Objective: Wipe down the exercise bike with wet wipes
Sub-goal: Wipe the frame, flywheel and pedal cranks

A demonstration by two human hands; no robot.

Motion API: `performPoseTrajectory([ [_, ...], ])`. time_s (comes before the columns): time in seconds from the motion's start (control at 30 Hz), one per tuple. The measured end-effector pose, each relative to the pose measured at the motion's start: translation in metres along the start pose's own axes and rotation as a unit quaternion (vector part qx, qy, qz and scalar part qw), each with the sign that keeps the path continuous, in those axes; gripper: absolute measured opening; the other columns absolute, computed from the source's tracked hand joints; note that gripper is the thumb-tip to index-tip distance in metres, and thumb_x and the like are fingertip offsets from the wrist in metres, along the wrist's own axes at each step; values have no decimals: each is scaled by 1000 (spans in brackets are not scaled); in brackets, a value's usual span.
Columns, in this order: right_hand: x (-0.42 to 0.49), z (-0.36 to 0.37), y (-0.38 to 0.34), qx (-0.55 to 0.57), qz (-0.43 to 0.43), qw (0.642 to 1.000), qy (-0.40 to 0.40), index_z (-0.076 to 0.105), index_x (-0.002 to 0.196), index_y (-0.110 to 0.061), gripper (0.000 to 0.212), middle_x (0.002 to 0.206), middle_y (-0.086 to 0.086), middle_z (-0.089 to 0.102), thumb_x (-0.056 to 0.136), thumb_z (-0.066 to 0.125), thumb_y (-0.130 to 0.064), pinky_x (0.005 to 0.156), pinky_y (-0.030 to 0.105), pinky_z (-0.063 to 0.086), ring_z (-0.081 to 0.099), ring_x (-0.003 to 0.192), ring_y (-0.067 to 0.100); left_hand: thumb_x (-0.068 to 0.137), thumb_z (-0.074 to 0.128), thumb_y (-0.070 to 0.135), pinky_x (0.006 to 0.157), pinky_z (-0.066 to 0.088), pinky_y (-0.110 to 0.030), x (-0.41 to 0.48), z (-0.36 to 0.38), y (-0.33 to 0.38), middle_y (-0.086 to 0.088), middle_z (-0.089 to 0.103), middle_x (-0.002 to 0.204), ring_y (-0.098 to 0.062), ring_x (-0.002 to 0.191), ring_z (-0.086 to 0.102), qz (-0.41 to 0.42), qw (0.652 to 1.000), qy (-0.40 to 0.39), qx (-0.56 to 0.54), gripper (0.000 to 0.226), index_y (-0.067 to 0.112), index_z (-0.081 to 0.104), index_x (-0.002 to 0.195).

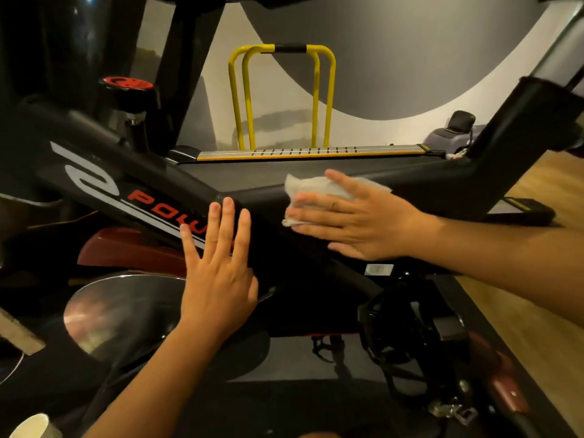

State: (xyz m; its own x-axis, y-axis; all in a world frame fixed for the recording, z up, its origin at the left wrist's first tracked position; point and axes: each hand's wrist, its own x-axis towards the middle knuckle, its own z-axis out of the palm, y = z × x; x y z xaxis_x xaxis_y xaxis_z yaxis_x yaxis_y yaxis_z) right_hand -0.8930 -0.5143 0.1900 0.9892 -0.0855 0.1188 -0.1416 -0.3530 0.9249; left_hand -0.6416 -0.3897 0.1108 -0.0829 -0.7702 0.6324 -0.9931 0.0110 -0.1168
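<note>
The wet wipe (311, 184) looks soft and floppy. It lies on the bike frame (442, 178) under the flat right hand (357, 216); pressing with the whole palm should work best. The left hand (218, 279) is spread wide, holding nothing.

Wooden floor (543, 368), dark mat (284, 403) (carrying the exercise bike (474, 175)), treadmill (300, 152) behind

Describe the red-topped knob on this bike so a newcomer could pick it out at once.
Find the exercise bike's black frame tube with red lettering and follow it up and left, past the grey logo. Above it a knob stands on a short metal stem. Its red top is what sets it apart from the black parts all round it.
</note>
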Motion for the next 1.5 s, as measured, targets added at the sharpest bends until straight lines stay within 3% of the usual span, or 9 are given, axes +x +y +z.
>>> performPoseTrajectory([
  [0.23,-194,9,37,-46,123,990,-59,23,153,-11,71,162,13,13,93,48,-38,118,59,6,16,148,34,78,61,24,113,10,-71,8,3,25,-20,7,163,-37,151,1,26,999,12,-22,88,4,21,154],
  [0.47,-148,0,56,12,414,910,3,4,155,-10,80,159,20,10,91,39,-42,115,60,-6,3,148,39,83,59,26,117,10,-64,8,5,38,-20,1,163,-36,151,-3,43,998,-9,-41,86,-1,18,154],
  [0.77,-67,-1,40,25,22,998,45,30,149,0,49,155,23,27,101,40,-6,115,56,26,25,144,39,81,43,28,118,15,-61,-23,10,33,-14,11,163,-28,152,5,54,991,-49,-108,78,2,24,152],
  [1.0,36,-24,-3,131,-138,981,31,48,140,-7,44,144,18,48,96,47,-5,119,52,18,33,142,34,87,55,2,108,44,-39,-27,-5,30,-1,49,142,-11,133,45,-119,908,96,-391,53,11,48,140],
  [1.17,111,-91,-62,336,-131,913,-193,56,128,-19,33,126,5,59,96,47,-14,98,41,46,56,116,26,74,48,-8,95,48,-23,-44,-13,-4,4,63,119,-7,111,59,-210,872,65,-438,55,18,60,120],
  [1.27,120,-131,-85,515,42,835,-190,55,123,-23,34,118,1,58,93,52,-8,79,31,48,56,103,20,72,44,-18,81,55,-24,-56,-25,-19,-2,73,103,-13,100,68,-223,739,-86,-630,54,13,67,109],
  [1.33,112,-146,-108,649,213,712,-163,52,126,-29,38,122,0,54,95,49,-8,73,26,46,55,101,18,70,45,-6,81,57,-29,-60,-28,-30,-10,73,104,-22,100,69,-244,636,-148,-717,47,8,68,109],
  [1.4,104,-159,-130,779,377,488,-112,52,120,-41,36,118,-8,54,98,44,-14,69,20,44,56,97,12,68,50,5,86,53,-38,-64,-26,-43,-21,70,109,-31,102,66,-218,615,-199,-731,49,3,66,115],
  [1.5,95,-145,-153,861,488,142,2,55,117,-49,34,114,-12,63,98,50,-21,81,24,54,65,101,9,80,67,18,78,51,-36,-69,-23,-46,-16,72,99,-25,88,67,-175,704,-235,-647,30,10,72,108],
])
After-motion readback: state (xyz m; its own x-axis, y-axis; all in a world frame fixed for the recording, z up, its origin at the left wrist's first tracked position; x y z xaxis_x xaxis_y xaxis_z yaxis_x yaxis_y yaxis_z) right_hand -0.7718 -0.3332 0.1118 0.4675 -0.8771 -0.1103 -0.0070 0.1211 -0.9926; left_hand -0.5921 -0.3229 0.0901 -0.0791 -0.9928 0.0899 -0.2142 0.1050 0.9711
